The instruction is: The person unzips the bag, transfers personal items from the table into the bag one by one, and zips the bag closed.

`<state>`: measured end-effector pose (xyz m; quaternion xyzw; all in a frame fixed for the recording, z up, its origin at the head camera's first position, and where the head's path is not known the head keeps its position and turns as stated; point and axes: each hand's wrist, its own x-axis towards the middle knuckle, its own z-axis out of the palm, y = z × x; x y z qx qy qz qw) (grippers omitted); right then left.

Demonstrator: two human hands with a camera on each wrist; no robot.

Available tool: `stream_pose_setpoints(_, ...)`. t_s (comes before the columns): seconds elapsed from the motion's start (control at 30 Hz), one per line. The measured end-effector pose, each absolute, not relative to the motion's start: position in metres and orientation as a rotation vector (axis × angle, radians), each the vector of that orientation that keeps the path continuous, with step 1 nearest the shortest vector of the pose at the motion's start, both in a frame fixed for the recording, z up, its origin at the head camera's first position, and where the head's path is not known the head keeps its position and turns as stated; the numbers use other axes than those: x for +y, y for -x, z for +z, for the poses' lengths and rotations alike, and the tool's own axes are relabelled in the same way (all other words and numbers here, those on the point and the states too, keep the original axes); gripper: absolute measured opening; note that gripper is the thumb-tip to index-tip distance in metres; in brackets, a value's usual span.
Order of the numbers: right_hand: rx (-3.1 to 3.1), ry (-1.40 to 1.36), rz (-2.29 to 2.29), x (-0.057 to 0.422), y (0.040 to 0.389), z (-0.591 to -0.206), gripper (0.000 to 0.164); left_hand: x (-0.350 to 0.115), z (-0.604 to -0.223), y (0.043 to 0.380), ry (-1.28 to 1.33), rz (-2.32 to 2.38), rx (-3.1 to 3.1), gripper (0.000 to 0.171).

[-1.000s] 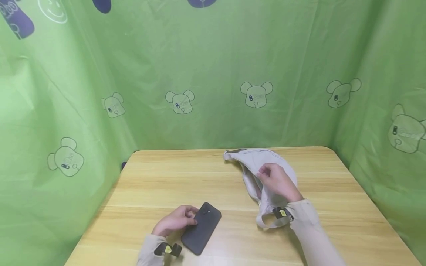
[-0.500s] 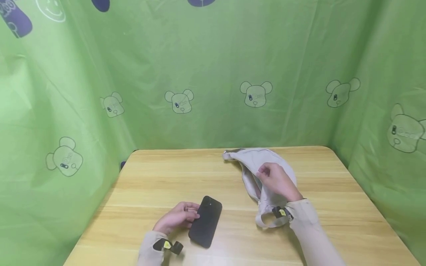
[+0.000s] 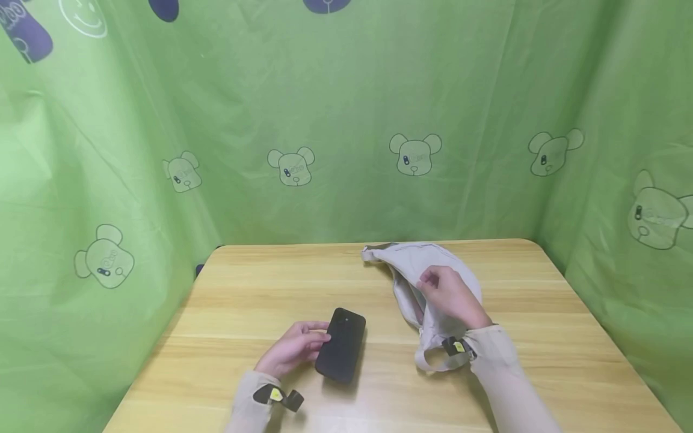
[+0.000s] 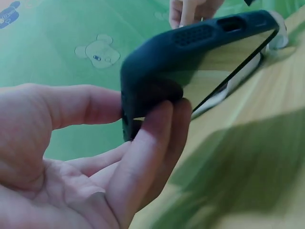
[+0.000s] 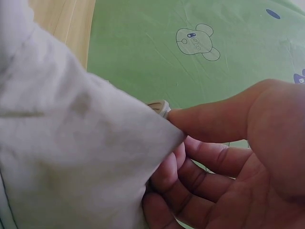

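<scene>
My left hand (image 3: 295,349) holds a black smartphone (image 3: 342,346) by its left edge, thumb on the back and fingers beneath the screen side. In the left wrist view the phone (image 4: 200,52) is tilted, its charging port end toward the camera, raised over the table with a shadow below. My right hand (image 3: 449,294) pinches the edge of a light grey fabric bag (image 3: 433,255), a crescent-shaped waist or sling pouch whose opening gapes toward the left. In the right wrist view thumb and fingers grip a fold of the bag's cloth (image 5: 95,143).
A wooden table (image 3: 260,288) carries everything. Green curtains (image 3: 346,198) with bear-head prints stand close behind it and at both sides. The bag's strap loop (image 3: 435,361) lies by the right wrist. Each wrist wears a black strap with a small camera.
The phone has risen off the table and moved away from me and slightly right with my left hand, turning more upright in view. My right hand and the bag have stayed put.
</scene>
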<state>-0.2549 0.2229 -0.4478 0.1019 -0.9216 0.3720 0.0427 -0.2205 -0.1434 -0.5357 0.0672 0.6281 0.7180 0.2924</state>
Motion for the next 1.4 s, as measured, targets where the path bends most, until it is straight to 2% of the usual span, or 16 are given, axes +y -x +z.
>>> stream_pose_setpoints(0.97, -2.813, -0.317, 1.145, 0.221, 0.250, -0.445, 0.012, -0.089, -0.491, 0.259, -0.149, 2.225, 1.542, 0.051)
stream_pose_setpoints(1.4, -2.815, -0.300, 1.134, 0.221, 0.250, -0.446, 0.013, -0.050, -0.494, 0.277, -0.049, 2.352, 1.455, 0.040)
